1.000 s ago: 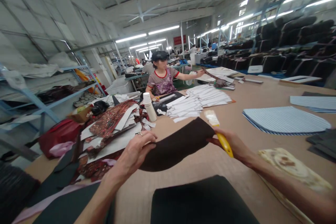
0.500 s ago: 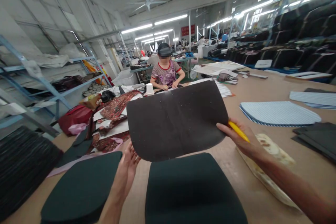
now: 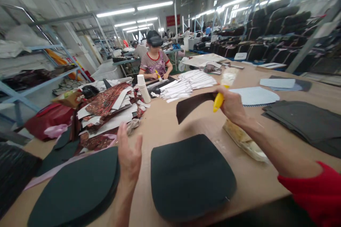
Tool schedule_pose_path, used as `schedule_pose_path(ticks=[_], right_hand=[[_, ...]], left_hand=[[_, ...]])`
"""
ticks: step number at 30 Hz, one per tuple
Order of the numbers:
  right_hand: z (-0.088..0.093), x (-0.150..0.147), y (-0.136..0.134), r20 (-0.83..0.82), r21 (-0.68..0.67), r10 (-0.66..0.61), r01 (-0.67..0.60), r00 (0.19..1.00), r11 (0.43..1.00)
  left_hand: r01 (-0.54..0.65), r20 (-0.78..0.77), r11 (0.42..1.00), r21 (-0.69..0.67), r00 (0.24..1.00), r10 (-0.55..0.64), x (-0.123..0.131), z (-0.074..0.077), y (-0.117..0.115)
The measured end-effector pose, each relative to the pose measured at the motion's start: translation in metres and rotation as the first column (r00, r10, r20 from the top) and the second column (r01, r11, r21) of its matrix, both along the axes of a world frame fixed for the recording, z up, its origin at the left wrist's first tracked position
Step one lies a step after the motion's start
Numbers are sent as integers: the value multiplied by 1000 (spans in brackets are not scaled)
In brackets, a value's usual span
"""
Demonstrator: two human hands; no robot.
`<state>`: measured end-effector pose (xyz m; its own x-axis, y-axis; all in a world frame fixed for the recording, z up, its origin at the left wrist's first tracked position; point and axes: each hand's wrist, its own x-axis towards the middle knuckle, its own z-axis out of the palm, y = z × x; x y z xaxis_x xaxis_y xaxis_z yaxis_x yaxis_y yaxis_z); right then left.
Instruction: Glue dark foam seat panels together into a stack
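Observation:
A yellow-handled brush [image 3: 218, 101] with pale bristles pointing up is in my right hand [image 3: 232, 104]. The same hand grips one end of a dark brown, curved sheet [image 3: 194, 105], which hangs above the table, seen nearly edge-on. My left hand [image 3: 130, 154] is raised and holds nothing, its thumb apart from its fingers. Beside it lies a stack of dark green rounded panels [image 3: 77, 181]. Another dark green panel [image 3: 191, 177] lies on the table between my two hands. Below my right forearm sits a stained, cream-coloured container [image 3: 243, 140], partly covered by the arm.
Dark flat sheets [image 3: 306, 120] and blue-striped panels [image 3: 254, 95] lie at the right. At the left are patterned scraps [image 3: 106, 104] and a red bag [image 3: 49, 120]. A white bottle [image 3: 144, 90] stands near white strips [image 3: 189, 83]. A co-worker [image 3: 154, 58] sits across the table.
My left hand has come away from the brown sheet. My right hand has tilted the sheet from face-on to nearly edge-on, and the brush now points up. The view has shifted right and down.

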<state>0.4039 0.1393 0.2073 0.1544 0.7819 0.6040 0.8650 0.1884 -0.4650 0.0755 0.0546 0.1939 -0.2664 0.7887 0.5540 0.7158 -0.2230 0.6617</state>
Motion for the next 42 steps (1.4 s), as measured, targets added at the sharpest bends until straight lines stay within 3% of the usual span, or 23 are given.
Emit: schedule_pose_path(ticks=[2, 3, 5, 7, 9, 12, 14, 16, 18, 20, 23, 26, 29, 31, 32, 34, 36, 37, 39, 41, 42], right_hand=[[21, -43, -3, -2, 17, 198, -198, 980, 980], [31, -63, -6, -9, 37, 315, -315, 949, 949], [49, -93, -9, -13, 67, 462, -460, 887, 885], [59, -103, -10, -7, 94, 489, -486, 872, 869], [62, -97, -10, -23, 106, 479, -474, 878, 874], [52, -77, -13, -138, 109, 482, -470, 865, 876], [41, -66, -20, -257, 119, 479, -464, 839, 878], [28, -56, -28, -387, 119, 455, -446, 802, 887], [15, -45, -36, -522, 115, 397, -399, 755, 910], [2, -31, -45, -646, 126, 321, -317, 693, 940], [-14, -7, -58, -788, 149, 229, -185, 572, 971], [-26, 12, -72, -863, 156, 200, -132, 464, 979], [-35, 23, -87, -886, 166, 221, -165, 408, 972], [-43, 26, -94, -890, 161, 229, -199, 393, 967], [-48, 27, -97, -891, 155, 230, -214, 392, 964], [-60, 26, -101, -888, 124, 217, -243, 406, 962], [-75, 22, -105, -885, 62, 185, -287, 427, 956], [-82, 19, -107, -887, 26, 165, -310, 432, 950], [-97, 12, -112, -895, -31, 130, -350, 427, 936], [-110, 4, -119, -902, -71, 101, -375, 419, 924], [-116, 0, -123, -901, -90, 90, -386, 424, 918]], left_hand=[[175, -314, 979, 103, 940, -135, 23, 16, 13], [256, -432, 964, 71, 879, -201, 29, 20, 21], [256, -503, 966, -40, 830, -241, 21, 17, 38], [11, -349, 1000, -29, 937, -20, -14, 1, 44], [-134, -181, 990, -36, 975, 126, -63, -22, 38], [-50, 243, 974, -220, 964, 104, -118, -52, 10], [56, 426, 951, -305, 901, 84, -124, -67, -14], [127, 455, 924, -360, 889, 54, -107, -79, -37], [193, 368, 891, -412, 929, -32, -76, -90, -58], [294, 154, 838, -460, 956, -250, -39, -102, -75], [433, -164, 742, -512, 798, -579, 10, -121, -91], [316, -413, 751, -579, 681, -605, 36, -140, -97], [194, -531, 800, -568, 656, -536, 40, -156, -94], [200, -522, 803, -562, 667, -532, 37, -162, -88], [219, -487, 799, -559, 694, -531, 35, -162, -84], [268, -317, 802, -534, 816, -484, 31, -158, -76], [336, 91, 819, -464, 938, -333, 25, -144, -68], [360, 315, 833, -420, 919, -238, 21, -134, -65], [409, 684, 850, -333, 725, -81, 12, -111, -62], [456, 874, 854, -249, 486, -4, 4, -89, -62], [471, 910, 855, -218, 414, 5, 1, -81, -64]])
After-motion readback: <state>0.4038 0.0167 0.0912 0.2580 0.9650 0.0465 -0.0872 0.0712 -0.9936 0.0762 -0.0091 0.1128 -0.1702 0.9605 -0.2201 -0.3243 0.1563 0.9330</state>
